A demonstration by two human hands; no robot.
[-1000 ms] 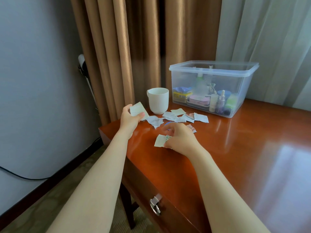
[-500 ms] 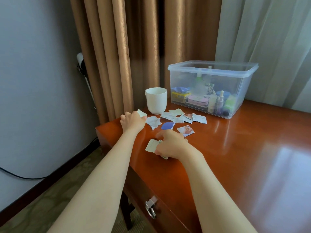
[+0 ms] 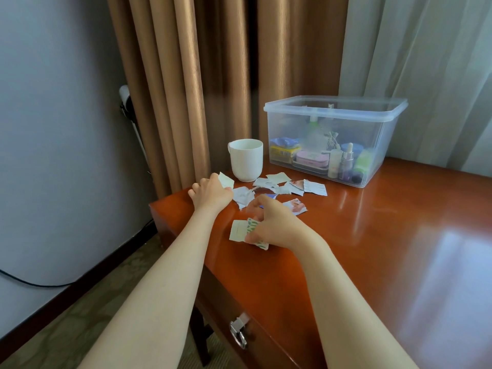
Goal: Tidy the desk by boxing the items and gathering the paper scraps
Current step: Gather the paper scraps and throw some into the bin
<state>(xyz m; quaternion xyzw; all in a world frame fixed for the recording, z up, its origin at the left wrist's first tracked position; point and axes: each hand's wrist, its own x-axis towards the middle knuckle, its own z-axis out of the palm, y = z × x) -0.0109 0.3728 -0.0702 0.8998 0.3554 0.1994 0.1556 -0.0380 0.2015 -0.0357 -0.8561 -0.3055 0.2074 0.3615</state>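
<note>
Several torn paper scraps (image 3: 277, 186) lie scattered on the wooden desk (image 3: 372, 235) in front of a white mug (image 3: 247, 159). My left hand (image 3: 211, 194) rests near the desk's far left corner, closed on a pale green scrap (image 3: 226, 179). My right hand (image 3: 274, 225) sits closer to me and pinches a pale scrap and a green-printed scrap (image 3: 243, 230) against the desk. A clear plastic box (image 3: 332, 139) at the back holds bottles, a pink case and other small items.
Brown curtains hang behind the mug and grey sheer curtains behind the box. The desk's left edge drops to the carpet; a drawer with a metal pull (image 3: 238, 334) faces me. A black cable runs along the left wall.
My left hand has lowered from above the desk to its surface with the green scrap. My right hand has drawn its scraps toward me, uncovering a blue scrap and a photo scrap.
</note>
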